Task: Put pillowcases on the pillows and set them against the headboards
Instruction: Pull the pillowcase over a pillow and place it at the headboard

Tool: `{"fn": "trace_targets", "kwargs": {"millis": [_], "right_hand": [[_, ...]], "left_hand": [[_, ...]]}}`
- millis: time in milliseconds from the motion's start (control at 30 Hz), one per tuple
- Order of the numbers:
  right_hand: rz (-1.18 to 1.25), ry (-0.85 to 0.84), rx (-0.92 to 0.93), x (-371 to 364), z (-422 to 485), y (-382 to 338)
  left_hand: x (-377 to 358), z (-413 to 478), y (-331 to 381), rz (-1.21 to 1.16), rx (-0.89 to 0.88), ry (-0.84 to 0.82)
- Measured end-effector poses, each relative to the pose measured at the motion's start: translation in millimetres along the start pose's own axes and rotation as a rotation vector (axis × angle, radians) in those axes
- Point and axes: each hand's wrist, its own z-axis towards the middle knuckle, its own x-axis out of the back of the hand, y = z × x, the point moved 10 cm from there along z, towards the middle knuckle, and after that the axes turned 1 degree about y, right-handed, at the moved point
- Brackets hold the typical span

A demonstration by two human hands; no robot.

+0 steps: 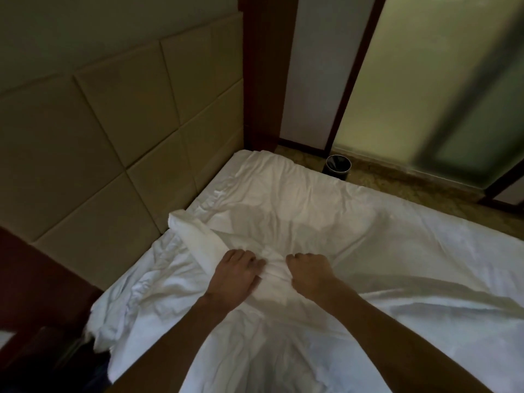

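Note:
A white pillowcase point(272, 228) lies crumpled on the white bed point(411, 251), its far end near the padded beige headboard point(113, 137). A folded-over strip of its cloth point(195, 231) runs from the headboard side toward my hands. My left hand point(235, 276) rests on that cloth with the fingers curled into it. A few centimetres to the right, my right hand point(309, 275) is clenched on a bunch of the same fabric. I cannot make out a pillow's shape under the cloth.
A dark wooden post point(266, 80) stands at the headboard's right end. A small black waste bin point(337, 165) sits on the floor beyond the bed's far edge, by frosted glass panels point(425, 80). Dark furniture point(37, 307) lies at the lower left.

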Motion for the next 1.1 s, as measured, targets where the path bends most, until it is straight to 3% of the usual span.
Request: {"fn": "trace_targets", "kwargs": {"millis": [333,500,600,733,933,1100], "right_hand": [[-0.022,0.03,-0.063,2,3,8],[-0.018,0.059,-0.034,5,6,13],[-0.017,0.054,-0.027,4,7,14],[-0.002,0.011,-0.029,-2,8,14],[-0.044,-0.072,-0.046,-8,11,14],[-0.049,-0.121,-0.04,-10,11,14]], "left_hand": [[25,-24,-104,0.316,0.261,-0.128],[16,-47,-156,0.349,0.383,-0.21],[22,-44,-155,0.325,0.353,-0.154],[20,-24,-137,0.334,0.179,-0.144],[19,-20,-166,0.395,0.385,-0.257],[24,-25,-187,0.486,0.452,-0.282]]}}
